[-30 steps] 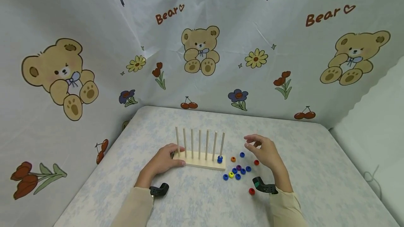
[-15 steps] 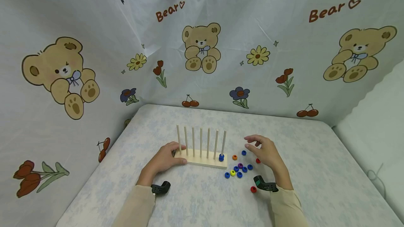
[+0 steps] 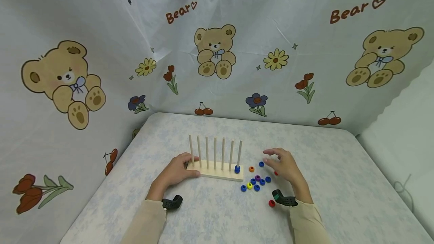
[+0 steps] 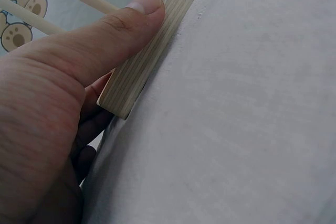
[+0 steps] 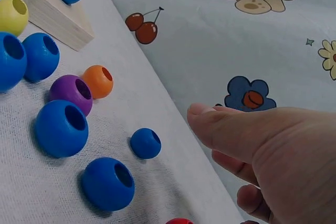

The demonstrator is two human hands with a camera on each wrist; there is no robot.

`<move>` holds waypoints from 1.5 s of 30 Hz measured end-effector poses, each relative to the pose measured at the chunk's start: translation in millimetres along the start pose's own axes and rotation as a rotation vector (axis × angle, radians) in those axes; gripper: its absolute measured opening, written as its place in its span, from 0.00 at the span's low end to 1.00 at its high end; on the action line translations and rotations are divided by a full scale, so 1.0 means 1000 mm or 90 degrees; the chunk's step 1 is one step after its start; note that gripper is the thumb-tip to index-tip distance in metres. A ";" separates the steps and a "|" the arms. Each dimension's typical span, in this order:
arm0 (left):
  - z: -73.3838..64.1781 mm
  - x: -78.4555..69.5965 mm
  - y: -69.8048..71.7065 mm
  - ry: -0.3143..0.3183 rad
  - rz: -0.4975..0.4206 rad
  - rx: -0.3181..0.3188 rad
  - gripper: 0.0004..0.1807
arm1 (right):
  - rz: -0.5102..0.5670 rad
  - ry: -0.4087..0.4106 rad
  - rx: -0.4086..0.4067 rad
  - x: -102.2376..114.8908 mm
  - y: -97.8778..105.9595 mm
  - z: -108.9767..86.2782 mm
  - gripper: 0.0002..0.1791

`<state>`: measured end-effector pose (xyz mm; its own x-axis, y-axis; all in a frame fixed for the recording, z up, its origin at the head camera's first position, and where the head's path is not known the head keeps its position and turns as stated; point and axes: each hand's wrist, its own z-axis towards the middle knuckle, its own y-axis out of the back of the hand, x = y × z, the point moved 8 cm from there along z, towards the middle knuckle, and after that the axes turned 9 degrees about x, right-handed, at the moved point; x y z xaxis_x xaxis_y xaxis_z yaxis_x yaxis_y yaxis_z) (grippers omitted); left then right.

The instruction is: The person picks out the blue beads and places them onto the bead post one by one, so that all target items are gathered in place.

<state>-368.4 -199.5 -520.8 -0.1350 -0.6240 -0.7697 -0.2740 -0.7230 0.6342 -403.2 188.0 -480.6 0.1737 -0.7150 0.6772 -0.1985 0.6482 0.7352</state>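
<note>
My left hand [image 3: 177,170] grips the left end of a pale wooden peg board [image 3: 220,174], thumb on its front edge and fingers behind. In the left wrist view the thumb [image 4: 142,17] presses along the board's layered side. Several thin upright pegs stand in a row; blue beads [image 3: 237,169] are stacked low on the rightmost one. My right hand [image 3: 286,168] hovers right of the board, over the loose beads' far side, fingers loosely bent and holding nothing visible. Nearest it lie a blue bead [image 3: 261,164] and a partly hidden red bead [image 3: 276,173].
Right of the board lie an orange bead [image 3: 251,169], a purple bead [image 3: 257,178], a yellow bead [image 3: 249,186] and several blue ones. Closer in rests another red bead [image 3: 272,203]. A bear-printed curtain [image 3: 183,48] borders the pale table [image 3: 210,214].
My right hand has dropped slightly toward me, with thumb and forefinger a little further apart. The left hand keeps its grip; the beads and board stay put, with only slight head-view shift.
</note>
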 end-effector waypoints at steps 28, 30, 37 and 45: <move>-0.003 -0.004 0.001 0.005 -0.005 0.007 0.32 | 0.007 0.002 0.042 -0.016 -0.022 0.002 0.16; -0.003 -0.005 0.002 0.003 -0.007 0.006 0.33 | 0.002 0.012 0.036 -0.015 -0.022 0.002 0.16; -0.004 -0.005 0.003 0.010 -0.002 0.004 0.32 | 0.002 0.023 0.030 -0.014 -0.023 0.002 0.16; -0.004 -0.006 0.002 0.011 -0.007 0.007 0.32 | 0.003 0.010 0.042 -0.015 -0.026 0.001 0.15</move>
<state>-364.1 -197.9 -514.5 -0.1158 -0.6204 -0.7757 -0.2866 -0.7268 0.6241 -401.8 180.9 -510.1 0.1881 -0.7076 0.6811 -0.2617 0.6322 0.7292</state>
